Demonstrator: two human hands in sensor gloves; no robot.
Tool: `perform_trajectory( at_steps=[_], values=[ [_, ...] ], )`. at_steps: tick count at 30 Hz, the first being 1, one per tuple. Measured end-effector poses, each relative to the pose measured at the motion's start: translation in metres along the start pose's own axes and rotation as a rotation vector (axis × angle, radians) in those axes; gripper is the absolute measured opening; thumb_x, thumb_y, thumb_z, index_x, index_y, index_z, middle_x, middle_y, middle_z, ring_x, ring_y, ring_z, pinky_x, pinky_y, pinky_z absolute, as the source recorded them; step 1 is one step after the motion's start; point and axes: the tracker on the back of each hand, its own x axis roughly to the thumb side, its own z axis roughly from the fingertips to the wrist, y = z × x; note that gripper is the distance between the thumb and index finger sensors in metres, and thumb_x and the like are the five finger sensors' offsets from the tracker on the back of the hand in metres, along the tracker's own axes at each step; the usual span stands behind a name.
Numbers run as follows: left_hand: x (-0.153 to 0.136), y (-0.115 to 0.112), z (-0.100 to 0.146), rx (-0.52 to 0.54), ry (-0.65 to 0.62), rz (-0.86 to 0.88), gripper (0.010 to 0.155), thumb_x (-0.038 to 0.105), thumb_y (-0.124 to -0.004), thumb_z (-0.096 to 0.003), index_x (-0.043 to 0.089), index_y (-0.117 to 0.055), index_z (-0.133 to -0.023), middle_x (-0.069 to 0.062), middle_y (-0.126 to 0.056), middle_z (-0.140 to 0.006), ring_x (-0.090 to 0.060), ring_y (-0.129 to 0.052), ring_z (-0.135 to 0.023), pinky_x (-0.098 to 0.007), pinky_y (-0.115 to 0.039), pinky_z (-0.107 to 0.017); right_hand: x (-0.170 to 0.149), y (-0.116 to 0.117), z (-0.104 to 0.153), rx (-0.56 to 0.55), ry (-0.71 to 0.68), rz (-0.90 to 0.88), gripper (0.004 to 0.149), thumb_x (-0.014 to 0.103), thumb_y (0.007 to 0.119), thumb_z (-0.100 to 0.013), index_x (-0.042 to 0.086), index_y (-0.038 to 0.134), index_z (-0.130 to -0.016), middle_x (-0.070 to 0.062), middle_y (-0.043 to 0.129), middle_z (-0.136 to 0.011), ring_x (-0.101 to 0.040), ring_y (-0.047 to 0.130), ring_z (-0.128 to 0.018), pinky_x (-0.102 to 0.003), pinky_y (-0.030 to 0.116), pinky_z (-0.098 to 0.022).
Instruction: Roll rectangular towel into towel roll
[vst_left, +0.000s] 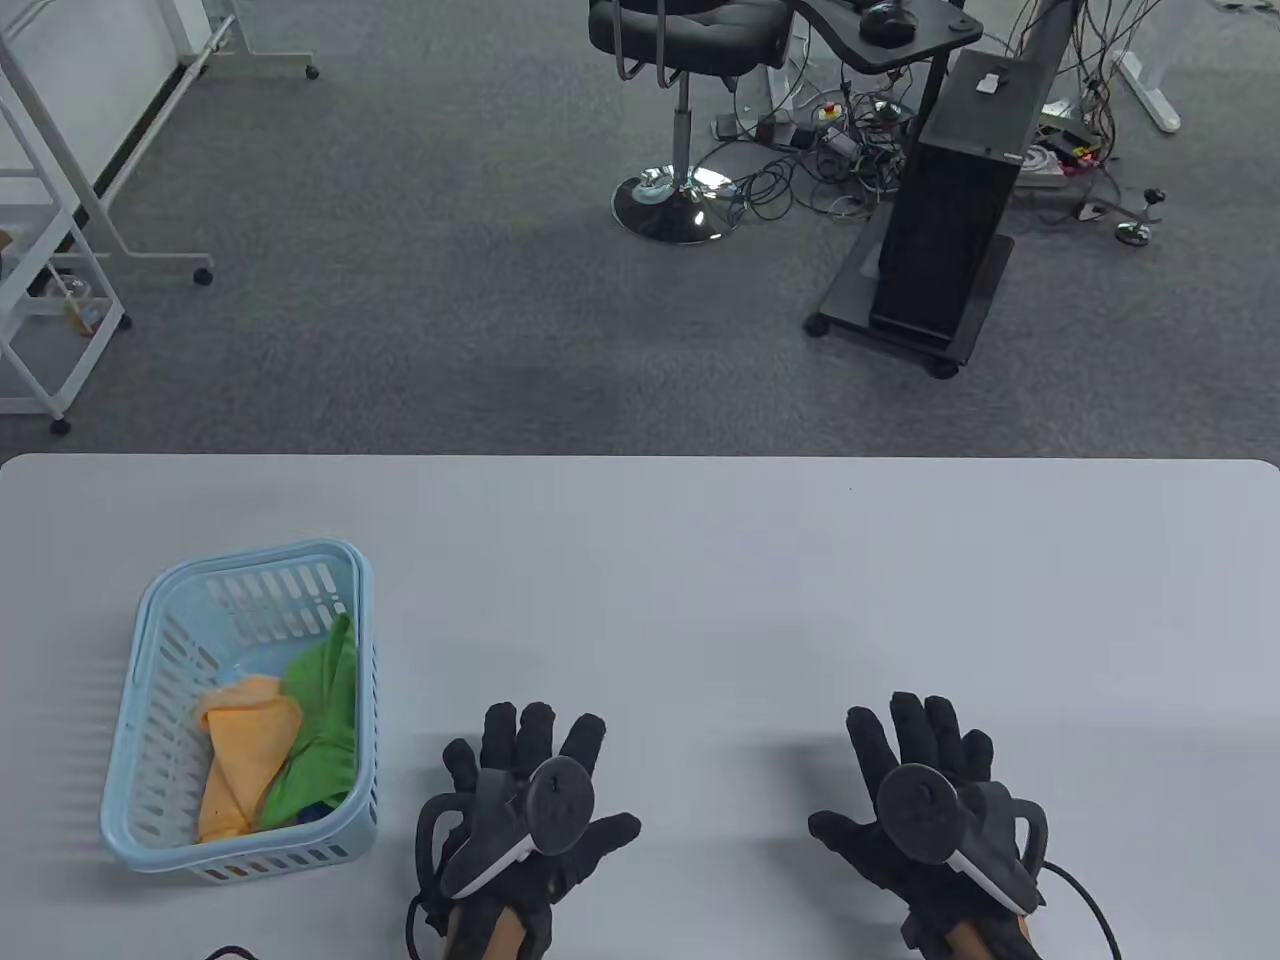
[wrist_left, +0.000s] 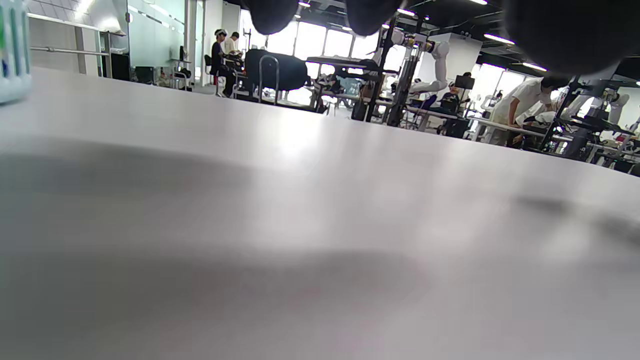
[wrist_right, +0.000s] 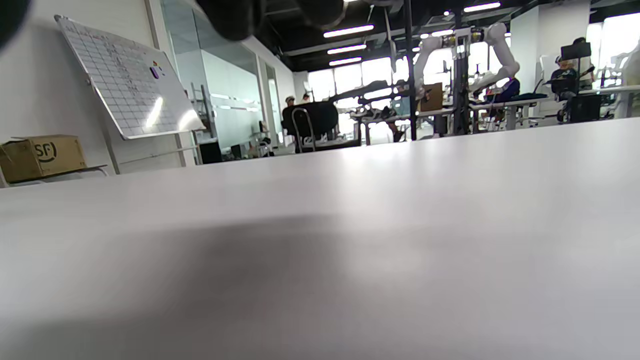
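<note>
Both hands lie flat with fingers spread on the counter (vst_left: 700, 560), the left hand (vst_left: 525, 800) just right of the light blue basket (vst_left: 160, 640) and the right hand (vst_left: 925, 800) well apart from it; neither holds anything. No towel is laid out yet: an orange towel (vst_left: 245, 750) and a green towel (vst_left: 325, 720) sit crumpled in the basket. The step is likely fetching one with the left hand, best lifted by a corner so it unfolds. The orange bundle's long axis runs roughly toward and away from the person; its true rectangle cannot be read.
</note>
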Motion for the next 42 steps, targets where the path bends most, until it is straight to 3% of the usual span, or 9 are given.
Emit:
perform_trajectory(
  at_steps=[23,42],
  values=[
    [-0.005,0.0006,0.0022,-0.05,0.004,0.024,0.096,0.077,-0.069,-0.034,0.036,-0.04,-0.116,-0.02,-0.035,-0.121,-0.054,-0.023,-0.108,-0.081,-0.027,-0.064,0.0007,0.0027,-0.0014,0.051,0.014,-0.003,0.098,0.069,0.073,-0.024,0.021,0.045,-0.105,-0.017,0.029,-0.108,-0.043,0.025,-0.1,-0.07,0.027,-0.067],
    [0.0003,-0.0028,0.0008,-0.105,-0.03,0.059,0.096,0.075,-0.07,-0.035,0.034,-0.039,-0.116,-0.024,-0.026,-0.12,-0.057,-0.005,-0.101,-0.079,-0.013,-0.06,-0.0026,0.0056,-0.0028,0.1,0.045,-0.024,0.095,0.065,0.073,-0.026,0.019,0.047,-0.104,-0.018,0.033,-0.107,-0.044,0.03,-0.1,-0.069,0.03,-0.067]
  ],
)
